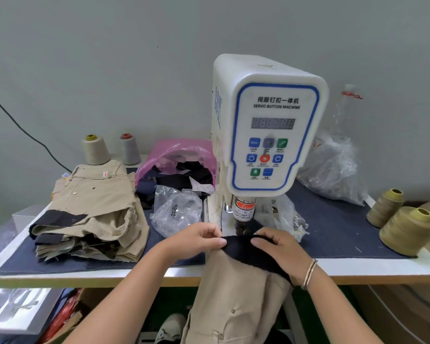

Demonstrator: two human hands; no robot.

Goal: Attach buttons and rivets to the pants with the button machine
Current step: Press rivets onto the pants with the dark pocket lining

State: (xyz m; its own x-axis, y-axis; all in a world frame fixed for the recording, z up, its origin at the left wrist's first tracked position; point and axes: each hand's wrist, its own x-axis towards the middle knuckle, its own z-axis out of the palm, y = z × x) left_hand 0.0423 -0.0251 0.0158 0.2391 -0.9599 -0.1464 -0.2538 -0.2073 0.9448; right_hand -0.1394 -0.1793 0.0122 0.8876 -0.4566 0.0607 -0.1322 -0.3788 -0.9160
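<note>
A white servo button machine (268, 125) stands on the table, its press head (243, 214) pointing down. A pair of khaki pants (233, 289) with a black waistband (248, 247) hangs from the table's front edge, the band lying just below the press head. My left hand (196, 238) pinches the band's left end. My right hand (281, 247) grips the band on the right, thumb on top. A clear bag of buttons (176, 212) lies left of the machine.
A stack of khaki pants (90, 209) lies at the left on the denim mat (333, 224). Thread cones stand at the back left (94, 150) and at the right (405, 229). A pink bag (179, 152) and clear bags (333, 170) flank the machine.
</note>
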